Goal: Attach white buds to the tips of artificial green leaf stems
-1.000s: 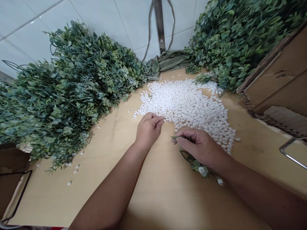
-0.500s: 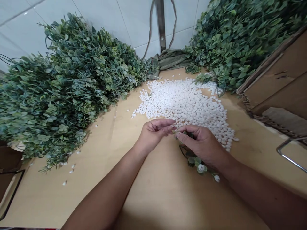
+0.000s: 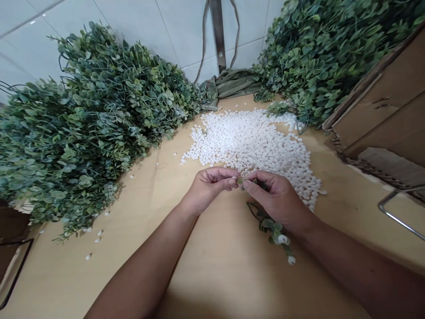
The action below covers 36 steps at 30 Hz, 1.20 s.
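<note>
My right hand (image 3: pixel 275 195) is closed on a sprig of artificial greenery (image 3: pixel 270 223), pinching its tip between thumb and forefinger. The rest of the sprig hangs below that hand, with round green leaves and small white flowers (image 3: pixel 283 239) toward its lower end. At the sprig's tip, my left hand (image 3: pixel 212 186) is closed in a pinch, its fingertips almost against the right ones. A small pale piece, apparently a white flower head, shows between the left fingertips, mostly hidden. Just beyond both hands spreads a heap of small white flower heads (image 3: pixel 249 139) on the tan tabletop (image 3: pixel 206 274).
Artificial greenery (image 3: pixel 109 115) is piled high along the left, with a second pile (image 3: pixel 318 57) at the back right. A cardboard box (image 3: pixel 385 102) and a bent metal rod (image 3: pixel 398 217) stand at right. A dark green cloth (image 3: pixel 235 83) lies against the tiled wall. Stray flower heads (image 3: pixel 88 256) dot the left.
My left thumb and forefinger have closed together at the sprig's tip. The hanging end of the sprig has swung slightly left and down. The view has shifted a little.
</note>
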Motion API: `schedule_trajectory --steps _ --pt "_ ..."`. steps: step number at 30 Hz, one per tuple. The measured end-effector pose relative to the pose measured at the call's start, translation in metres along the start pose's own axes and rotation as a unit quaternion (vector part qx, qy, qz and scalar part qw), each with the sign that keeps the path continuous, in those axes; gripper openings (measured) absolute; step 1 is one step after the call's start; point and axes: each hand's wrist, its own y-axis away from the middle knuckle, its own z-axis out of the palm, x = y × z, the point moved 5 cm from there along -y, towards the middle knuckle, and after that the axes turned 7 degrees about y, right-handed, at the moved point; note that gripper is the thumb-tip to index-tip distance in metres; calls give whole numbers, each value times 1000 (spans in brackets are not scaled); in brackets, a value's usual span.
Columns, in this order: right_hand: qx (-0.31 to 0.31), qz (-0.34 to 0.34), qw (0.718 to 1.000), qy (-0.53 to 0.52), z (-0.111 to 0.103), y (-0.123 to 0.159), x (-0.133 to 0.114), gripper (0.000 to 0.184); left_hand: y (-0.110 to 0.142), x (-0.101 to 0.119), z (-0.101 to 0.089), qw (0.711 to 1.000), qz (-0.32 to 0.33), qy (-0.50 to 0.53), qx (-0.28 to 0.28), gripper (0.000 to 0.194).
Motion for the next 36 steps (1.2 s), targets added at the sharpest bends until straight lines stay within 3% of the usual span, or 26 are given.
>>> schedule_trajectory --steps 20,36 --pt "29 -44 995 88 -1 4 -5 17 -2 -1 -1 1000 12 24 3 20" --pt "30 -33 995 92 0 6 -7 16 0 6 3 998 51 -36 -29 15"
